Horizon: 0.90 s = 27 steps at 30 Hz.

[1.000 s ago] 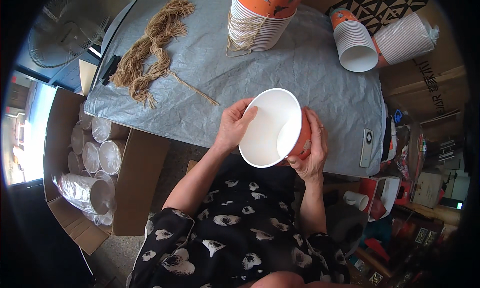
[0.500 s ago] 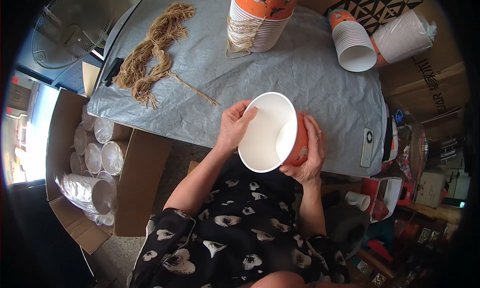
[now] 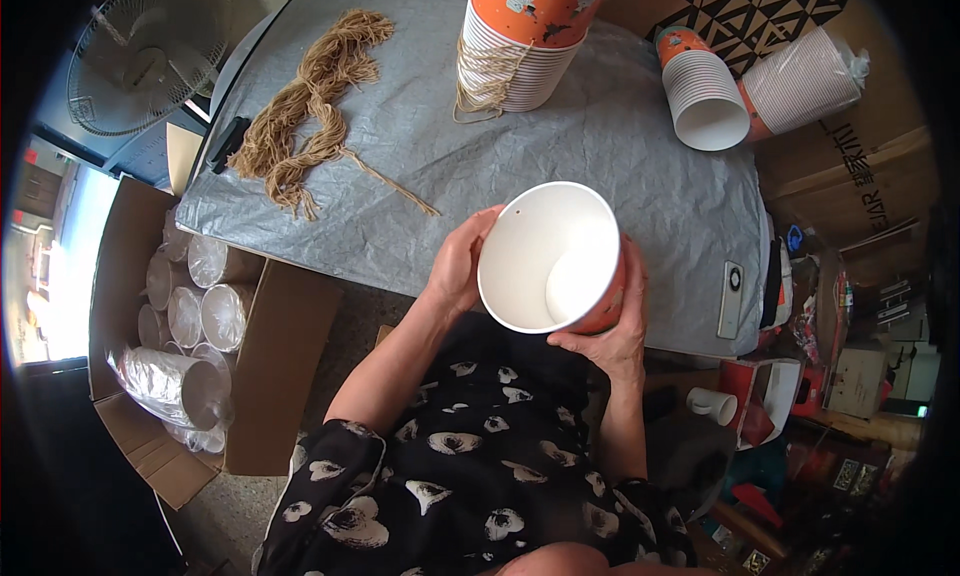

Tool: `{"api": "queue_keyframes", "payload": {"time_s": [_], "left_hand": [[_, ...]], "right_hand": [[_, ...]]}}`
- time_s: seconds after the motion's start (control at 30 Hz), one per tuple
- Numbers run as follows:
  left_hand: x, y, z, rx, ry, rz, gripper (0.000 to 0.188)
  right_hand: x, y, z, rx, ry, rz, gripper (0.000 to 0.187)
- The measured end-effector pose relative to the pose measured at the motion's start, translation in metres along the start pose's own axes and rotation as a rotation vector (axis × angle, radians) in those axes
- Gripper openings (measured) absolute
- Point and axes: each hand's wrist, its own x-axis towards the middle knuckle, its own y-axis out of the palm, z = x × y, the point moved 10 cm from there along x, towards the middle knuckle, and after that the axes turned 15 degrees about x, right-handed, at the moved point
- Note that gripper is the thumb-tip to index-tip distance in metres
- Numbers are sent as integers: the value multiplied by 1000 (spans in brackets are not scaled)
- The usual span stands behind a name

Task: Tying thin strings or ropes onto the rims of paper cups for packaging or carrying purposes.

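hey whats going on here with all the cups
A person holds one orange paper cup with a white inside in both hands, the left hand at its rim and the right hand under its side, mouth tilted toward the camera. On the grey covered table lie a bundle of tan twine and stacks of similar cups. An open cardboard box at the person's left holds wrapped sleeves of cups.

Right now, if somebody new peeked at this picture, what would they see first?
First, the big cup, orange outside and white inside, in the middle, tipped so its mouth shows, held between the left hand and the right hand. Next, the bundle of tan twine on the grey table at upper left, and the cup stack at the top. At far left, a cardboard box holds wrapped cup sleeves.
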Motion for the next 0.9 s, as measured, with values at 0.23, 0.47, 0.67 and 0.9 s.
{"api": "queue_keyframes", "payload": {"time_s": [0.23,0.47,0.67,0.9], "left_hand": [[-7,-7,-13,-396,-11,52,29],[-97,-53,-27,194,-136,130,25],[-188,-120,-79,1749,101,197,22],[-111,-109,-212,1739,447,-493,19]], "right_hand": [[-39,17,-83,530,220,-341,123],[2,53,-80,420,239,-424,109],[-14,60,-94,319,209,-371,96],[-17,58,-92,157,152,-315,40]]}}
